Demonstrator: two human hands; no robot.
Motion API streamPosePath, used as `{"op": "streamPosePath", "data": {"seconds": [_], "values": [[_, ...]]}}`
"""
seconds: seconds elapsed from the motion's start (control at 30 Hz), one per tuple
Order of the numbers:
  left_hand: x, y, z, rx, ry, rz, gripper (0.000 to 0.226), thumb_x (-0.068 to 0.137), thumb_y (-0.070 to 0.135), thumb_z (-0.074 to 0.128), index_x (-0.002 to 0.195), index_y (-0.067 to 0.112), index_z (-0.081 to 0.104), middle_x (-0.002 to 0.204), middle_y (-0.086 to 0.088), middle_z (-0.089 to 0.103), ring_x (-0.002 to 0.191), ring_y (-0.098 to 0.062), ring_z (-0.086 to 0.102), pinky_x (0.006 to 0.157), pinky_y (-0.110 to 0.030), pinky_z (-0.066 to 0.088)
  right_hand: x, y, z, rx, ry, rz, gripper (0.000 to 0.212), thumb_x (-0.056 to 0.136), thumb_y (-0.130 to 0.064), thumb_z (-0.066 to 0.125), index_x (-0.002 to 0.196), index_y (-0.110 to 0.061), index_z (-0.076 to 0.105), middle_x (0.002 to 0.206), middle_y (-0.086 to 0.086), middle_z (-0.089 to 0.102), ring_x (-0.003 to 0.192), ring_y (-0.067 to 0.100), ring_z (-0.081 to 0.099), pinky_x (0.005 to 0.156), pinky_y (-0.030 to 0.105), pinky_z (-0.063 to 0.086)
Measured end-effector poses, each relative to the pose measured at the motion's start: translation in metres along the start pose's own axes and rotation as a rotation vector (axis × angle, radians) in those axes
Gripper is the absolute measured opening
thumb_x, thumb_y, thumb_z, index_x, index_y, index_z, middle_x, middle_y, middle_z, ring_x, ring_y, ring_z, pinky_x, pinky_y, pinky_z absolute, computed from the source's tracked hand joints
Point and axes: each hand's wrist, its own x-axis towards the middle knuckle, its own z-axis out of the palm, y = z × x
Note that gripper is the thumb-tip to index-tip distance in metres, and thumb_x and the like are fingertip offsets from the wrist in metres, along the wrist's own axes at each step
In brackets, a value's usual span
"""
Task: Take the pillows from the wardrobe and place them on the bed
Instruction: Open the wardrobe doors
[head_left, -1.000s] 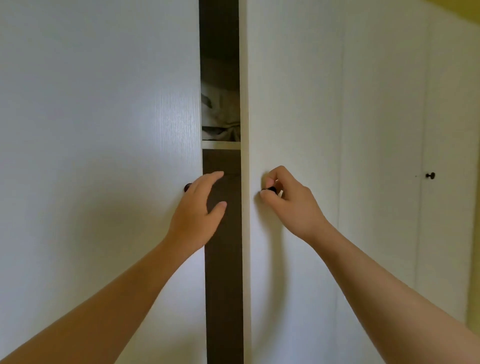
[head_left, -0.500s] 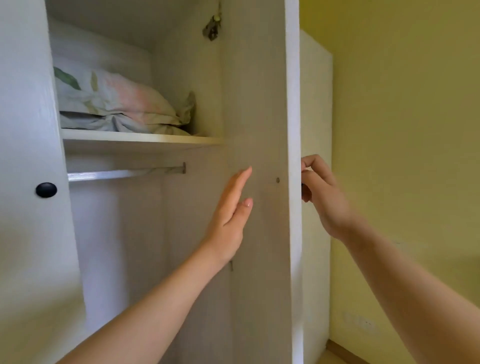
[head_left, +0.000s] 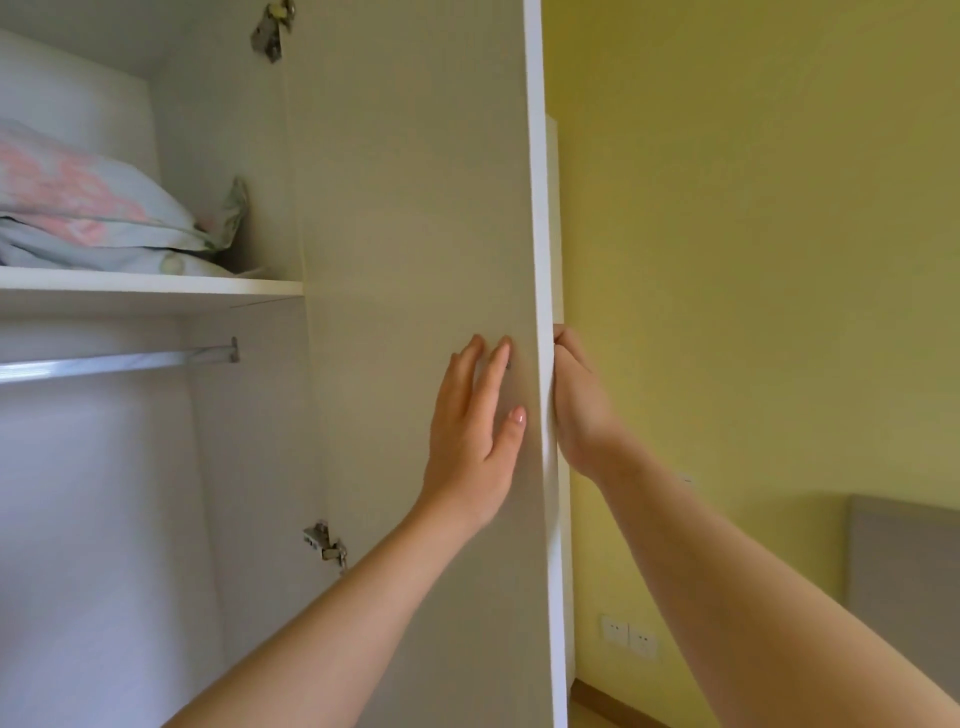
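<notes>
I see two pillows (head_left: 78, 208) stacked flat on the upper shelf (head_left: 156, 288) of the wardrobe (head_left: 249, 156), pale blue with pink flowers, the top one's corner poking up beside the side wall; the wardrobe stands open.

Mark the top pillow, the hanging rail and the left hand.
top pillow (head_left: 78, 189), head view, its floral upper face.
hanging rail (head_left: 104, 362), head view, middle of the bar.
left hand (head_left: 471, 439), head view, back of the hand.
</notes>
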Motion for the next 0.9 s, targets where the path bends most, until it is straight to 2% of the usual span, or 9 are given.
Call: {"op": "streamPosePath", "data": {"seconds": [0.07,0.17,0.27,0.43,0.57,0.67,0.77,0.83,0.9], "values": [[0.002,-0.004,0.008,0.052,0.012,0.008,0.053,0.089,0.035,0.032,0.123,0.059,0.001,0.139,0.027,0.001,0.14,-0.002,0.0,0.114,-0.027,0.007,0.004,0.002,-0.008,0.013,-0.001,0.029,0.012,0.088,-0.017,0.045,0.085,-0.022,0.056,0.085,-0.001,0.068,0.077,0.012,0.066,0.073,0.027,0.056],[0.009,-0.008,0.023,0.111,0.02,0.003,0.056,0.094,0.029,0.037,0.137,0.048,0.007,0.147,0.02,0.006,0.142,-0.01,0.002,0.115,-0.033,0.01,0.01,0.003,-0.025,0.014,-0.023,0.071,0.012,0.089,-0.017,0.045,0.089,-0.022,0.057,0.087,-0.002,0.07,0.082,0.014,0.066,0.079,0.03,0.055],[0.014,-0.007,0.037,0.154,0.041,-0.027,0.055,0.094,0.031,0.037,0.144,0.035,0.015,0.155,0.008,0.006,0.141,-0.014,0.004,0.115,-0.037,0.014,0.016,0.003,-0.036,0.046,-0.043,0.103,0.015,0.089,-0.014,0.044,0.091,-0.022,0.057,0.079,-0.007,0.072,0.077,0.011,0.068,0.074,0.026,0.056],[0.02,-0.028,0.035,0.249,0.091,0.019,0.052,0.089,0.044,0.025,0.138,0.036,0.011,0.155,-0.006,0.014,0.141,-0.03,0.013,0.113,-0.042,0.019,0.021,0.014,-0.021,0.143,-0.028,0.121,0.012,0.091,-0.016,0.045,0.092,-0.022,0.055,0.071,-0.011,0.073,0.069,0.006,0.069,0.058,0.019,0.055],[0.02,-0.026,0.036,0.213,0.092,0.005,0.049,0.09,0.041,0.029,0.134,0.039,0.009,0.155,-0.006,0.014,0.142,-0.03,0.012,0.114,-0.041,0.017,0.014,0.017,-0.018,0.217,-0.018,0.146,0.013,0.092,-0.019,0.043,0.099,-0.024,0.053,0.071,-0.014,0.074,0.068,0.005,0.07,0.054,0.016,0.052],[0.021,-0.027,0.03,0.183,0.069,0.011,0.055,0.092,0.027,0.041,0.139,0.038,0.014,0.155,-0.001,0.012,0.141,-0.022,0.009,0.112,-0.033,0.014,0.009,0.016,-0.019,0.205,0.018,0.161,0.021,0.092,-0.017,0.04,0.101,-0.026,0.056,0.078,-0.012,0.074,0.073,0.005,0.07,0.056,0.017,0.053],[0.021,-0.028,0.014,0.156,-0.013,-0.006,0.057,0.091,0.019,0.047,0.141,0.034,0.025,0.154,0.009,0.013,0.137,-0.005,0.01,0.107,-0.022,0.011,0.001,0.009,-0.019,0.103,0.053,0.148,0.032,0.091,-0.012,0.035,0.103,-0.028,0.059,0.087,-0.008,0.071,0.069,0.0,0.068,0.053,0.014,0.05],[0.021,-0.029,0.0,0.153,-0.046,-0.012,0.052,0.09,0.015,0.048,0.138,0.029,0.034,0.151,0.008,0.022,0.137,-0.008,0.017,0.107,-0.021,0.013,-0.005,0.002,-0.014,-0.056,0.153,0.101,0.037,0.088,-0.008,0.031,0.103,-0.028,0.059,0.073,-0.009,0.063,0.051,-0.003,0.058,0.045,0.011,0.045],[0.02,-0.029,-0.014,0.144,-0.029,-0.019,0.046,0.089,0.01,0.05,0.133,0.023,0.042,0.146,0.005,0.032,0.136,-0.01,0.026,0.107,-0.021,0.018,-0.009,-0.005,-0.005,-0.258,0.325,-0.005,0.035,0.086,-0.007,0.033,0.104,-0.025,0.057,0.069,-0.007,0.054,0.051,0.001,0.051,0.048,0.016,0.043]]}}
